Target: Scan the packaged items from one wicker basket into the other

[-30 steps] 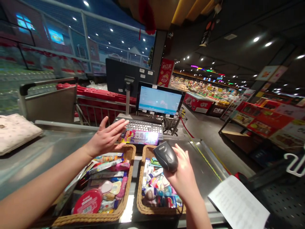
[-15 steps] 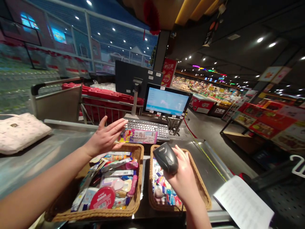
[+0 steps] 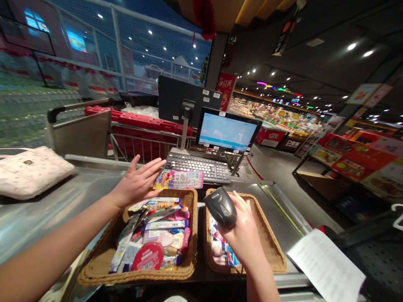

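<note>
My left hand (image 3: 138,179) holds a flat, colourful packet (image 3: 182,179) with pink and yellow printing and a barcode at its right end. Its fingers stretch to the right, and the packet shows beyond them, in front of the keyboard. In my right hand (image 3: 244,224) is a black barcode scanner (image 3: 222,207), its head tilted towards the left. Below the left hand stands a wicker basket (image 3: 138,279) full of small wrapped snacks and a round red container (image 3: 147,256). A second wicker basket (image 3: 267,235), under the scanner, holds several small packs, partly hidden by my right hand.
Behind the baskets are a black keyboard (image 3: 201,165) and a lit monitor (image 3: 228,131), with another screen's dark back (image 3: 185,98) beside it. A pale handbag (image 3: 37,172) lies on the metal counter at left. Printed paper (image 3: 327,264) lies at right. Shopping carts (image 3: 141,140) stand beyond.
The view has turned slightly left, so the baskets and monitor appear farther right. My left hand and the packet have shifted a little left relative to the keyboard. Both hands keep their holds.
</note>
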Demonstrator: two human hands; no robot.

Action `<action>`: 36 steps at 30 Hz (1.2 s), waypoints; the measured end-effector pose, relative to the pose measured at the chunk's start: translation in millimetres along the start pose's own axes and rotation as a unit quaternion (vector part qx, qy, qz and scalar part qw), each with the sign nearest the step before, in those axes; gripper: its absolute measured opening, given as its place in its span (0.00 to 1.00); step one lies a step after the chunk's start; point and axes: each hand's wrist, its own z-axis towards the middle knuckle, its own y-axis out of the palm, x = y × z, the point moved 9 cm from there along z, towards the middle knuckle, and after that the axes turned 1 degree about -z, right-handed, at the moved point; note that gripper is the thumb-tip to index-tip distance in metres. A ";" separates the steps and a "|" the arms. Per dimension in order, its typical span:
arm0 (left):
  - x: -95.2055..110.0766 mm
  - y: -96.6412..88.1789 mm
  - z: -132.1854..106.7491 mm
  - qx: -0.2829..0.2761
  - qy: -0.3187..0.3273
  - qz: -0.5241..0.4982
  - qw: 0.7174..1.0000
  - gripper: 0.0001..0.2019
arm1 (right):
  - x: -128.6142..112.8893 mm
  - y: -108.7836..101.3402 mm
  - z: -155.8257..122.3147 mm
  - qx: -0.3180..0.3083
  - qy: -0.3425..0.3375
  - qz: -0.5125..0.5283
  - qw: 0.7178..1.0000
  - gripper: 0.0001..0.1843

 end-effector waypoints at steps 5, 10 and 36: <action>-12.9 10.0 -20.6 -0.004 -0.018 -0.016 1.000 0.19 | -4.6 12.2 1.5 -0.015 -0.001 0.006 1.000 0.27; -22.0 25.1 -40.3 -0.020 -0.028 -0.035 0.999 0.18 | -14.0 18.1 4.3 -0.004 -0.023 0.005 1.000 0.26; -49.9 127.8 -103.6 -0.212 -0.106 -0.059 0.970 0.20 | -8.4 32.4 -3.0 -0.028 0.026 -0.015 0.999 0.27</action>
